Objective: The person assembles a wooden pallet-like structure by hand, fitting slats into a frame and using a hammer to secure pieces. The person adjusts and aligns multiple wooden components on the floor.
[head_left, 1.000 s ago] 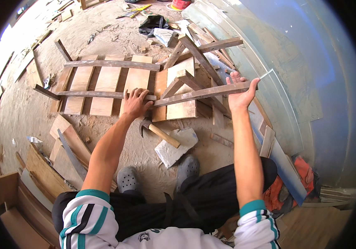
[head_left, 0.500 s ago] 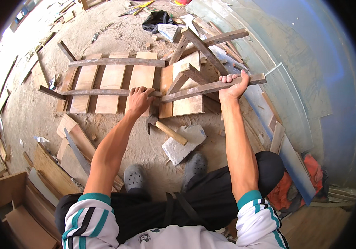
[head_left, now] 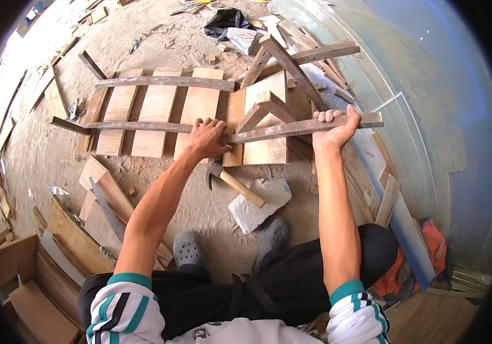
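A slatted wooden frame [head_left: 160, 81] lies on the dusty ground in front of me, with pale slats under dark rails and short dark legs standing up at its left end. My left hand [head_left: 208, 137] is closed over the near rail [head_left: 142, 126], where it meets a dark wooden bar [head_left: 280, 131]. Near that bar's right end, my right hand [head_left: 336, 129] wraps round it, thumb pointing up. Angled dark braces [head_left: 291, 66] rise from the frame's right part. Just below my left hand, a claw hammer [head_left: 240, 188] rests with its handle on a white block [head_left: 261, 203].
A handsaw [head_left: 107, 209] and wood offcuts [head_left: 108, 186] lie at my left, above a wooden box [head_left: 14, 265]. Glass-like sheets [head_left: 429, 132] cover the right side. A black plastic bag [head_left: 227, 23] and a pale block [head_left: 243, 39] lie at the back.
My left hand has slid right along the near rail to its meeting point with the bar. The bar's right end, with my right hand on it, has shifted slightly right and nearer.
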### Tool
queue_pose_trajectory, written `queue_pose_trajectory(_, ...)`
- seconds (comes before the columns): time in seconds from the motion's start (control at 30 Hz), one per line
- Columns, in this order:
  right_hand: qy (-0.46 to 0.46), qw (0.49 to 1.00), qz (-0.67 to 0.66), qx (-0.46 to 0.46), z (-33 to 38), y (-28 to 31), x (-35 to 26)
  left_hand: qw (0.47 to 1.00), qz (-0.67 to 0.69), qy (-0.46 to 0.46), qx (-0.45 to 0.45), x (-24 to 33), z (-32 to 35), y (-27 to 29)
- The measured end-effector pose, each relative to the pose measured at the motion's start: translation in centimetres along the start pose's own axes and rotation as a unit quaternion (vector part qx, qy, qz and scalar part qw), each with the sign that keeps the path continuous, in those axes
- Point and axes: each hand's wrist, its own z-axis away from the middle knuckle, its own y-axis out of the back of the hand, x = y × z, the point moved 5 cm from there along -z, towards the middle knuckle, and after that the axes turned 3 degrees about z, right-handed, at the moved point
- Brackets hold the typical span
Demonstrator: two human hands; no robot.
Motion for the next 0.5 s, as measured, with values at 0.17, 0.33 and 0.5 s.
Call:
queue_pose_trajectory(0.17, 0.01, 0.998, 0.029, -0.054, 0.2, -0.1, 0.0, 0.997, 0.025, -0.017, -0.071, -0.3, -2.0, -0.1)
queue_pose_trajectory(0.33, 0.013, 0.992, 0.053, -0.113, 0.3, 0.0, -0.2, 0.994, 0.051, -0.039, -0.092, -0.3, -3.0, 0.0)
queue_pose_trajectory(0.5, 0.012, 0.988, 0.067, -0.137, 0.3, 0.2, -0.3, 0.996, 0.076, -0.024, -0.049, 0.0, -2.3, 0.0)
